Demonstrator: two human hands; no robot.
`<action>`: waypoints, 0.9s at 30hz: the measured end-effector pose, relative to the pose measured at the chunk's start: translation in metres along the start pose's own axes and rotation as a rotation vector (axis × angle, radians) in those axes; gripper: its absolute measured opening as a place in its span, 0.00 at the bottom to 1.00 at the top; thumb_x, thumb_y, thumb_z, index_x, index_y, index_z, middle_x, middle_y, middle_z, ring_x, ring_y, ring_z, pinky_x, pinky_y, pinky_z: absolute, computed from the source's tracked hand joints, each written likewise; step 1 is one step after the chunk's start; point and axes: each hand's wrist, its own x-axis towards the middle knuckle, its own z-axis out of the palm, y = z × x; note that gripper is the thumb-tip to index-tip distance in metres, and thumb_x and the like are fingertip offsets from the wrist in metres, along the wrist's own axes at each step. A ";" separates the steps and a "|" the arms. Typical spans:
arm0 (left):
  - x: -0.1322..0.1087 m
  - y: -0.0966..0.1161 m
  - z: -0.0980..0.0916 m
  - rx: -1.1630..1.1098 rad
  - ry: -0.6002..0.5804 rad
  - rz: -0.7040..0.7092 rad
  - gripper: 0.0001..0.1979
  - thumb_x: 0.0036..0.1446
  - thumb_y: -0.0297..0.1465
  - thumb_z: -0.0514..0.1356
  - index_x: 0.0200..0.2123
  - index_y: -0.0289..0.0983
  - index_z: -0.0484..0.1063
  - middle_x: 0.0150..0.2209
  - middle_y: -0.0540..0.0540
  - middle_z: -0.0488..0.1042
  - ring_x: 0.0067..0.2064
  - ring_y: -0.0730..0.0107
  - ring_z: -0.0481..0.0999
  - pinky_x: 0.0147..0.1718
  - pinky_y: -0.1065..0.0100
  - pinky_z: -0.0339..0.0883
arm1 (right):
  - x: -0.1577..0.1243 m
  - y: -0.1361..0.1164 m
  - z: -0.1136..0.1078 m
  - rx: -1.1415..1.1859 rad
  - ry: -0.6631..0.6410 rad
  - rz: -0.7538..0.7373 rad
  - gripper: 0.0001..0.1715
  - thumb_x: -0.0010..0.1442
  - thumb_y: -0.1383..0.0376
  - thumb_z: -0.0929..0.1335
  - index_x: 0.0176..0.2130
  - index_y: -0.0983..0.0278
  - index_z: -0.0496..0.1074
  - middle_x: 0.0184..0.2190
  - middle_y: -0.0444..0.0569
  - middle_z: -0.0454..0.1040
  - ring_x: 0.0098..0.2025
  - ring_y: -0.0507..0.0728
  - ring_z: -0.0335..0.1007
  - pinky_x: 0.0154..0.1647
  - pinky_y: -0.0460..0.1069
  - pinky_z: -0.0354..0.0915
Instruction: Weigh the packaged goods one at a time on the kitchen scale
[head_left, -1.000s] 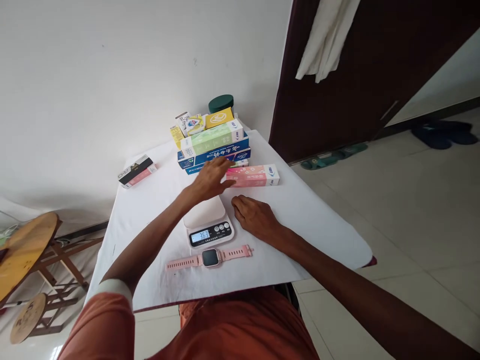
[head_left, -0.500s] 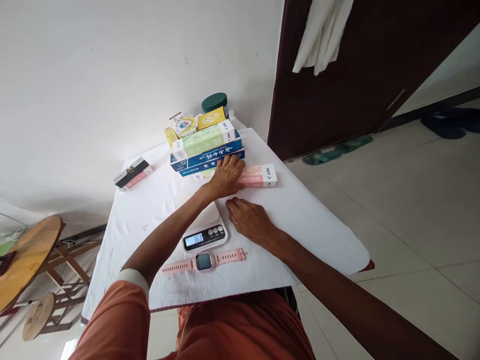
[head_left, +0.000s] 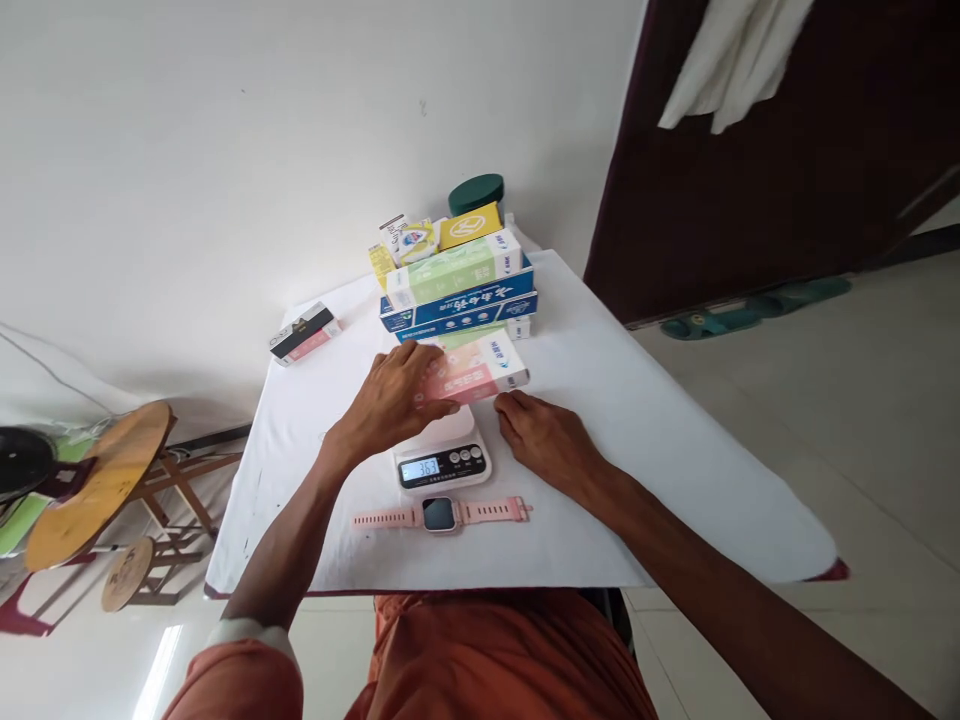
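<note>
My left hand [head_left: 394,395] grips the left end of a long pink box [head_left: 480,368] and holds it over the pan of a small white kitchen scale [head_left: 442,455]. The scale's display reads 363. My right hand [head_left: 547,440] rests on the white tabletop [head_left: 637,430] just right of the scale, fingers curled, with nothing seen in it. A pink smartwatch [head_left: 441,514] lies flat in front of the scale. Behind the pink box stands a stack of long green and blue boxes [head_left: 457,290].
Small yellow and white boxes and a green-lidded jar [head_left: 476,193] sit behind the stack. A black and pink box [head_left: 304,333] lies at the table's far left. Wooden stools [head_left: 105,490] stand left of the table. A dark door [head_left: 787,150] and sandals [head_left: 720,320] are to the right.
My left hand reached to the pink box, took hold of it and pulled it toward me, over the scale. The right hand stayed put. The camera view shifted.
</note>
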 end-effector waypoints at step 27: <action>-0.091 -0.140 -0.024 0.014 0.261 -0.465 0.25 0.59 0.41 0.70 0.56 0.43 0.72 0.53 0.43 0.75 0.54 0.53 0.76 0.55 0.55 0.70 | -0.006 0.016 0.006 0.055 0.186 -0.063 0.10 0.67 0.69 0.61 0.37 0.62 0.71 0.30 0.47 0.78 0.23 0.52 0.65 0.25 0.48 0.57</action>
